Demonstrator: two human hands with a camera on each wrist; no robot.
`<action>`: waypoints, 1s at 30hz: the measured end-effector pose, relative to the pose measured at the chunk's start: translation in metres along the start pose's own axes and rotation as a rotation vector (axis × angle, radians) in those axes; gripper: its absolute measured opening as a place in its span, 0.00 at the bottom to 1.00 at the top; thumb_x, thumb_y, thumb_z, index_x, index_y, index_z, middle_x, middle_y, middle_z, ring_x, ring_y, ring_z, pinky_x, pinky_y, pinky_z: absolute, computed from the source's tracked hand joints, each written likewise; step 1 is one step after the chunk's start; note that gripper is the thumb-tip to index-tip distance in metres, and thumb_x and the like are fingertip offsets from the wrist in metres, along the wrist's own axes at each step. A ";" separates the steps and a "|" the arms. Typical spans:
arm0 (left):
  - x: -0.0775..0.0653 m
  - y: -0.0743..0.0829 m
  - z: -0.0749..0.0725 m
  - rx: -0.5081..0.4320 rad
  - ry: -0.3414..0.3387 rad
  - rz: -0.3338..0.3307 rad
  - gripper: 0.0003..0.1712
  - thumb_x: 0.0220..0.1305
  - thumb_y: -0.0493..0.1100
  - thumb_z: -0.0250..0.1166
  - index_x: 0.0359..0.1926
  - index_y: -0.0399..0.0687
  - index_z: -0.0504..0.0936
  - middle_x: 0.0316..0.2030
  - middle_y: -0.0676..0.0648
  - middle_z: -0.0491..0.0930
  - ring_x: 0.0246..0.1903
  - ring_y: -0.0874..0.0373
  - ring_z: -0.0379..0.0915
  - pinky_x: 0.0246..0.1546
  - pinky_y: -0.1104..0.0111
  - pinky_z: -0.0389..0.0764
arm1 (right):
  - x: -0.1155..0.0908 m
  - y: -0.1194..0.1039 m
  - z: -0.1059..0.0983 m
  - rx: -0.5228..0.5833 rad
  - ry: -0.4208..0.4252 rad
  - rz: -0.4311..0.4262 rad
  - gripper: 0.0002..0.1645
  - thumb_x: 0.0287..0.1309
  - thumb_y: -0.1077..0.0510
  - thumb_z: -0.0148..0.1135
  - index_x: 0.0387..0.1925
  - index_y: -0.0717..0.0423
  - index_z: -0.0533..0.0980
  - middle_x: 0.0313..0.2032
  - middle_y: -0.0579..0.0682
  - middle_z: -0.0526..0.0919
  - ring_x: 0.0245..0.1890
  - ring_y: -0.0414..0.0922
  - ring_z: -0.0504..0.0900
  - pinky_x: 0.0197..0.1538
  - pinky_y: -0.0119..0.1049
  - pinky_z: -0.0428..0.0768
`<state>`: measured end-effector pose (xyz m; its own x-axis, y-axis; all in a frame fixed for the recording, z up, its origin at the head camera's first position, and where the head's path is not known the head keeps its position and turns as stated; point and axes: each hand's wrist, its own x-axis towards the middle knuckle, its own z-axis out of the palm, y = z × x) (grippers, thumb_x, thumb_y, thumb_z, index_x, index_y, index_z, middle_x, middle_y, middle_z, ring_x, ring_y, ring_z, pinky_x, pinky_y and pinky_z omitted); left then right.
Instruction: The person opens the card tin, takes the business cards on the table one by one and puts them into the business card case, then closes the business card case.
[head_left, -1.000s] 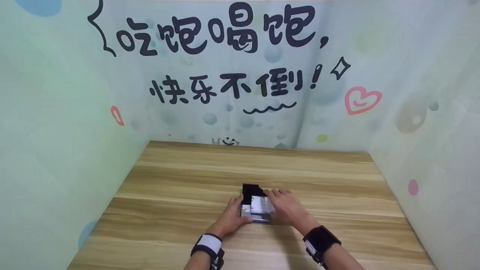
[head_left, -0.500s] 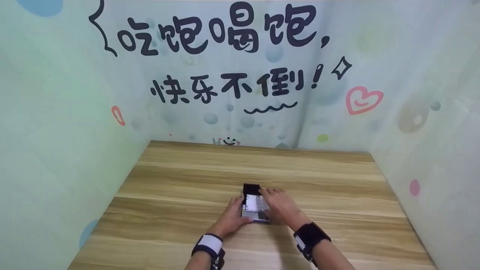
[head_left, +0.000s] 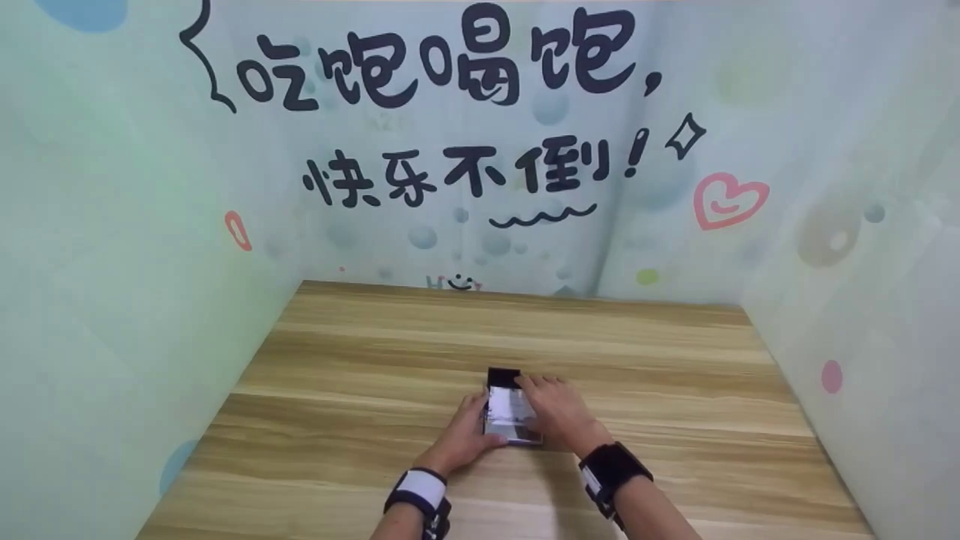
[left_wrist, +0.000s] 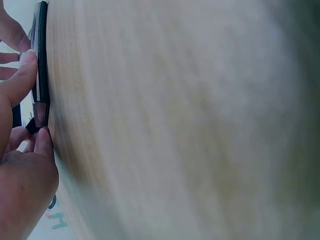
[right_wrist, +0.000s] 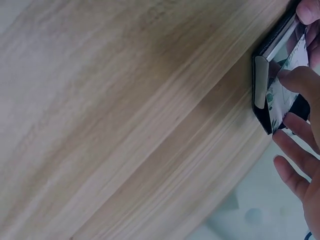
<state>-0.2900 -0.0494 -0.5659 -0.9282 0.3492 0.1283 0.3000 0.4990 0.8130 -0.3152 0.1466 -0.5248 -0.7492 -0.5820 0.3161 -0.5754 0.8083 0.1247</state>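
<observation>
A small black card case (head_left: pixel 503 377) with a metallic edge lies unfolded on the table, its dark flap on the far side. Over its shiny near half is a white printed card (head_left: pixel 509 405). My left hand (head_left: pixel 456 439) grips the left side of the case, thumb at the near edge. With my right hand (head_left: pixel 564 414) I hold the card's right side; in the right wrist view the thumb presses on the card (right_wrist: pixel 289 92) above the case (right_wrist: pixel 260 82). The left wrist view shows the case (left_wrist: pixel 43 65) edge-on between both hands.
The wood-grain table (head_left: pixel 360 352) surrounds the hands. Pale printed walls (head_left: pixel 480 247) stand at its back and both sides. A band with a small device sits on each wrist, the right one black (head_left: pixel 615 474).
My right hand has shifted left, carrying the card left until it lies roughly in line with the case. The left hand and the case stay nearly in place.
</observation>
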 end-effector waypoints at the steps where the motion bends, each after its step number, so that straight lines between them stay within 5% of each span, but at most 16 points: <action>1: 0.000 0.000 0.000 -0.001 -0.001 -0.005 0.48 0.51 0.44 0.68 0.66 0.30 0.53 0.63 0.32 0.57 0.64 0.39 0.54 0.67 0.50 0.56 | 0.001 0.000 0.000 0.001 -0.015 0.004 0.43 0.33 0.46 0.74 0.54 0.57 0.70 0.45 0.54 0.80 0.43 0.52 0.80 0.47 0.45 0.79; 7: 0.001 0.001 0.002 -0.004 -0.002 -0.008 0.48 0.51 0.43 0.68 0.67 0.31 0.53 0.63 0.32 0.57 0.64 0.40 0.54 0.67 0.51 0.56 | 0.004 -0.001 0.001 0.022 -0.055 0.021 0.32 0.37 0.50 0.72 0.48 0.53 0.75 0.44 0.53 0.80 0.44 0.51 0.79 0.47 0.46 0.78; 14: 0.002 -0.001 0.001 0.000 0.004 -0.002 0.49 0.50 0.43 0.69 0.66 0.30 0.53 0.62 0.32 0.58 0.63 0.40 0.55 0.67 0.51 0.56 | -0.002 0.000 0.007 0.019 0.020 -0.037 0.15 0.41 0.57 0.69 0.36 0.46 0.82 0.43 0.53 0.78 0.44 0.51 0.77 0.42 0.45 0.79; 22: 0.002 -0.003 0.001 0.025 0.009 0.034 0.50 0.48 0.44 0.70 0.66 0.28 0.53 0.61 0.30 0.59 0.62 0.39 0.56 0.66 0.50 0.57 | -0.014 0.002 0.012 -0.018 0.031 -0.094 0.25 0.39 0.61 0.66 0.45 0.42 0.79 0.43 0.53 0.75 0.41 0.49 0.73 0.38 0.43 0.78; 30: 0.002 -0.004 0.002 0.001 0.007 0.015 0.50 0.49 0.44 0.69 0.66 0.27 0.52 0.62 0.31 0.58 0.63 0.39 0.55 0.66 0.50 0.56 | -0.021 0.000 0.014 -0.080 0.072 -0.148 0.24 0.43 0.59 0.64 0.46 0.39 0.78 0.40 0.52 0.77 0.39 0.47 0.72 0.40 0.41 0.78</action>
<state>-0.2928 -0.0493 -0.5702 -0.9250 0.3513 0.1447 0.3145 0.4942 0.8105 -0.3046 0.1575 -0.5448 -0.6310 -0.6898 0.3549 -0.6477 0.7203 0.2484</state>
